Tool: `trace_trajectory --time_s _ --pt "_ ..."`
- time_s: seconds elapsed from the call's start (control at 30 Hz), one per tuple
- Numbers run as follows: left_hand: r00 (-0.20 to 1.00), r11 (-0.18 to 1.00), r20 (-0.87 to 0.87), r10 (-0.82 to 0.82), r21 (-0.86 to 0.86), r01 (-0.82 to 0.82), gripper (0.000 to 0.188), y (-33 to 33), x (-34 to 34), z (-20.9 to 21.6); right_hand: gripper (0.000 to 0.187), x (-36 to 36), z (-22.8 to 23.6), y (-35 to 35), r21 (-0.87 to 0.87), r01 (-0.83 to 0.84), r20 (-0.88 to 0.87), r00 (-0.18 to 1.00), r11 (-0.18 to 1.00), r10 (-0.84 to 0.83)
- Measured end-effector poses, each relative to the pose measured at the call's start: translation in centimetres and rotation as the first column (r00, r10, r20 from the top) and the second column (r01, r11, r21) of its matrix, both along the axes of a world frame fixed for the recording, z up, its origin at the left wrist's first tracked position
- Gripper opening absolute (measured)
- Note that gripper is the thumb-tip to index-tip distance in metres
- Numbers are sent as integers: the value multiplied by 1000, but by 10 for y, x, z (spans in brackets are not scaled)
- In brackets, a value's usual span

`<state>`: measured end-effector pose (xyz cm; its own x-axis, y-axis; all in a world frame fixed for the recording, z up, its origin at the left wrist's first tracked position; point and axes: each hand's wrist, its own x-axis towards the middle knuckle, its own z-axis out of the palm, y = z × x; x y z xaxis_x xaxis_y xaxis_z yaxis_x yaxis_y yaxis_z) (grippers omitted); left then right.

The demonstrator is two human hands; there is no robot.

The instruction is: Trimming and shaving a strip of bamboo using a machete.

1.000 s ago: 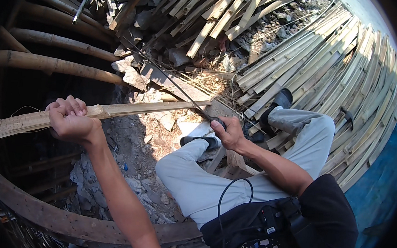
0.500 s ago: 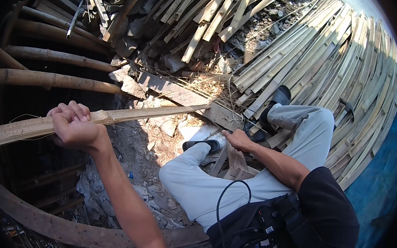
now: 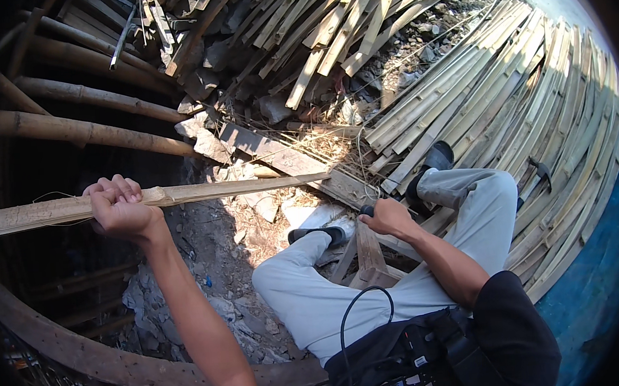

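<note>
My left hand (image 3: 118,206) is closed around a long pale split bamboo strip (image 3: 237,189). The strip runs from the left edge across to a worn wooden plank (image 3: 271,153), where its narrow end lies over the board or just above it. A thin fibre curls loose near my knuckles. My right hand (image 3: 390,218) is a fist round a dark handle (image 3: 367,210), just in front of my right shin. Whatever the handle belongs to is hidden, so I cannot make out the tool.
Split bamboo strips (image 3: 461,103) lie spread on the right, with a hammer (image 3: 540,173) on them. More strips (image 3: 327,30) are heaped at the back. Bamboo poles (image 3: 90,133) jut in from the left. Stones (image 3: 209,142) and rubble surround the plank; a wooden block (image 3: 368,250) stands between my legs.
My right hand has shifted slightly right and nearer my body with the dark handle. The left hand keeps its grip on the bamboo strip; the whole view has tilted a little.
</note>
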<state>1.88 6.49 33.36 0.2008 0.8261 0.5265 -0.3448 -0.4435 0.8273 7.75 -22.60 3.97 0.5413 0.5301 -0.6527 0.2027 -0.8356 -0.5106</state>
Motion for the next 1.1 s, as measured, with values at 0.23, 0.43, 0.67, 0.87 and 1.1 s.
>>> trace_trajectory --time_s 0.23,0.43,0.67,0.87,1.1 --pt "994 994 20 -109 17 109 17 17 -25 -3 58 16 9 -15 20 111 42 993 994 -111" --pt "847 847 40 -530 -11 531 19 20 -50 -4 65 15 -2 -3 233 215 -35 976 948 -213" --pt "806 806 13 -592 4 592 25 33 -62 -5 69 -31 -3 50 506 324 -165 946 799 -280" --pt "851 851 28 -524 2 525 25 25 -58 -3 81 -40 -118 53 171 395 -307 892 903 -332" --pt "851 851 18 -525 13 524 25 49 -64 -7 84 -46 -84 64 337 277 -213 953 900 -214"
